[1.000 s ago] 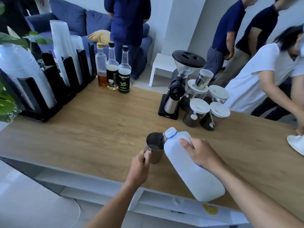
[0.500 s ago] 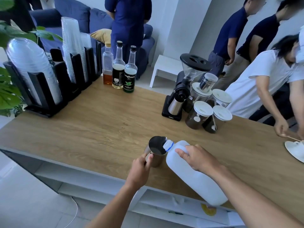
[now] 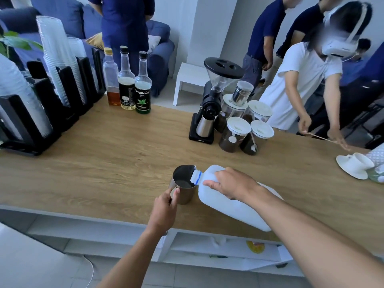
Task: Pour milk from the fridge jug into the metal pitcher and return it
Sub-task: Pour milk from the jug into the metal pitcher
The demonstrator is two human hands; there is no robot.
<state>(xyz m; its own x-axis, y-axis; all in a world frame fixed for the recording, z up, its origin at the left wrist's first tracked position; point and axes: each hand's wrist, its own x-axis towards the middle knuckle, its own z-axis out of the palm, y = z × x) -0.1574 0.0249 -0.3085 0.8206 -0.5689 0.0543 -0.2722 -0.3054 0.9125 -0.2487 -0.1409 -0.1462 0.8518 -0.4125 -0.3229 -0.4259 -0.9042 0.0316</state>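
Head camera view, looking down at a wooden counter (image 3: 104, 163). Near its front edge stands the metal pitcher (image 3: 182, 187), a small steel cup, shiny outside and dark within. The person's left hand (image 3: 165, 208) pinches the pitcher at its near side. Just to the right, a white, translucent plastic milk jug (image 3: 228, 204) is tipped far over, its open neck with a blue ring resting over the pitcher's rim. The right hand (image 3: 234, 187) wraps over the jug's upper part, fingers closed around it. Farther back stand a coffee grinder (image 3: 212, 104) and three syrup bottles (image 3: 128, 84).
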